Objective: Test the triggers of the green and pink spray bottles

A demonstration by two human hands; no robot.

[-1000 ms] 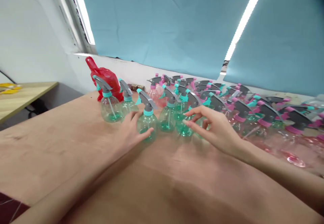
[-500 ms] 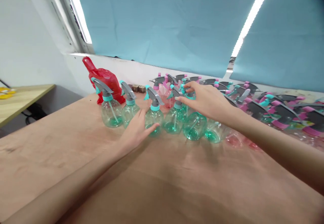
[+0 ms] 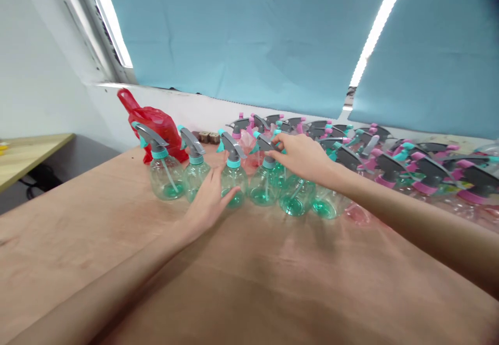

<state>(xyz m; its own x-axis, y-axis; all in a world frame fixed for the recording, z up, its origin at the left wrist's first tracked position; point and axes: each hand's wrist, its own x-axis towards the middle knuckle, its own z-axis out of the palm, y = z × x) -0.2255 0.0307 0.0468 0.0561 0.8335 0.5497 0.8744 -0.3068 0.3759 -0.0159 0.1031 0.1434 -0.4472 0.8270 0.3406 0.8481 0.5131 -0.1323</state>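
A row of clear green spray bottles with grey triggers and teal collars stands on the brown table (image 3: 273,282). My left hand (image 3: 210,199) rests against the base of the third bottle (image 3: 233,176), fingers wrapped partly round it. My right hand (image 3: 302,155) reaches over the row and pinches the grey trigger head of the fourth bottle (image 3: 264,181). Two more green bottles (image 3: 166,171) stand to the left of my left hand. Further green bottles (image 3: 296,197) sit under my right wrist.
A red plastic bag (image 3: 154,127) lies behind the leftmost bottles. Several pink and teal spray bottles (image 3: 413,171) crowd the table's back right. Blue blinds (image 3: 241,38) hang behind. A wooden desk (image 3: 27,155) stands at the far left.
My right hand rose from the bottle bodies and moved back-left onto a trigger head. My left hand stayed against the third bottle. The view shifted slightly.
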